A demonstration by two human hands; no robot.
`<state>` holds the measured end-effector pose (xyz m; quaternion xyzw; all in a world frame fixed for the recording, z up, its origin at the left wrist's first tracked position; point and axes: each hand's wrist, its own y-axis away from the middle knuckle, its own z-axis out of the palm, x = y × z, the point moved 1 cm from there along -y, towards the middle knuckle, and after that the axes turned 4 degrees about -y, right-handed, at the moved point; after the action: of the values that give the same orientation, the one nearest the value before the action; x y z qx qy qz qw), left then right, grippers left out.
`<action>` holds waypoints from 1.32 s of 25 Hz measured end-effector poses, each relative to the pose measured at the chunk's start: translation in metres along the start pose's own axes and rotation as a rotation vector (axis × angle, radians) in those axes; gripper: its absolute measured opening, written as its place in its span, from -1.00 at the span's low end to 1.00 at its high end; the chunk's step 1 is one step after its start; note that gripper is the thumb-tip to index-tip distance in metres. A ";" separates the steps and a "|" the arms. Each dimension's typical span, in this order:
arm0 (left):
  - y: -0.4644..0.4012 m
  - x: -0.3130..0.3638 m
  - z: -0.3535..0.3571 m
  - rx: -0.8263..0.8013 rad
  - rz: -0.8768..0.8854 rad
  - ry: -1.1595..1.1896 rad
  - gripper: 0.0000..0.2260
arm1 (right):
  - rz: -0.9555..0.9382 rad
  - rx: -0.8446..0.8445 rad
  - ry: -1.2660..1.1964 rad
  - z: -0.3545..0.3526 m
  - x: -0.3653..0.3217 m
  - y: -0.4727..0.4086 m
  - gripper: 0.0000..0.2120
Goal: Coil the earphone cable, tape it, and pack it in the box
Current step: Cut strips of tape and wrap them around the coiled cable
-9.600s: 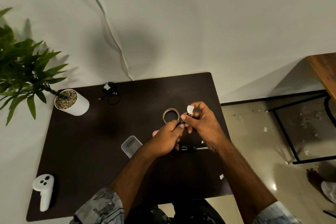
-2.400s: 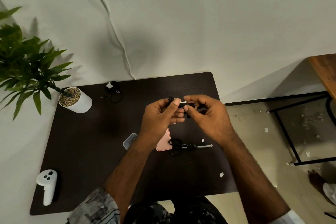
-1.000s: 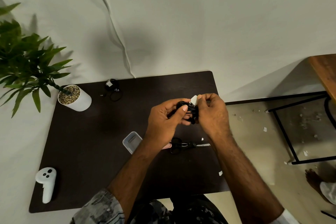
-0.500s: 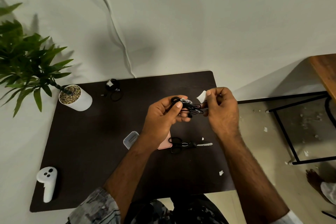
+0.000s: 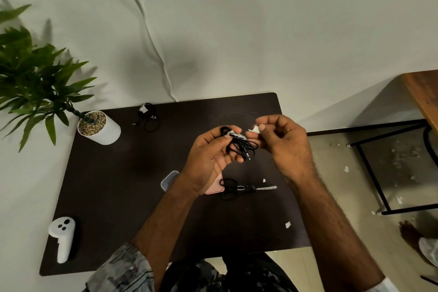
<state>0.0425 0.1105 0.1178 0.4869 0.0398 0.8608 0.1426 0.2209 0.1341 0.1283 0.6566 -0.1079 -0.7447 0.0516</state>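
Note:
My left hand (image 5: pixel 208 156) holds a coiled black earphone cable (image 5: pixel 241 144) above the dark table (image 5: pixel 113 185), with a strip of clear tape around the coil near my thumb. My right hand (image 5: pixel 284 142) is just to the right of the coil and pinches a small white piece of tape (image 5: pixel 254 129) between thumb and forefinger. A small clear plastic box (image 5: pixel 168 180) lies on the table under my left wrist, partly hidden. A pink lid-like piece (image 5: pixel 215 188) lies beside it.
Black scissors (image 5: pixel 241 189) lie on the table below my hands. A second black cable bundle (image 5: pixel 148 115) sits at the back, a potted plant (image 5: pixel 97 126) at the back left, a white controller (image 5: pixel 62 237) at the front left. Paper scraps lie on the table and floor.
My right hand has pulled a little away from the coil with the white tape piece. My left hand keeps the coil. The tape roll seen much earlier is hidden behind my hands.

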 end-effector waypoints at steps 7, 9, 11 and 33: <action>0.004 0.001 0.001 -0.011 -0.041 0.031 -0.76 | 0.042 -0.105 -0.010 0.006 0.002 0.006 -0.73; 0.005 0.002 0.002 0.008 -0.050 0.045 -0.76 | 0.069 -0.152 -0.029 0.007 0.008 0.007 -0.71; 0.006 0.003 0.003 0.024 -0.054 0.088 -0.76 | 0.104 -0.195 -0.113 0.007 0.011 0.009 -0.73; 0.002 0.009 0.011 0.267 0.040 0.025 -0.80 | -0.256 -0.159 0.222 0.018 0.011 0.010 -0.67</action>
<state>0.0469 0.1105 0.1311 0.4915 0.1460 0.8565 0.0590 0.2007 0.1233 0.1219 0.7369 0.0421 -0.6744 0.0197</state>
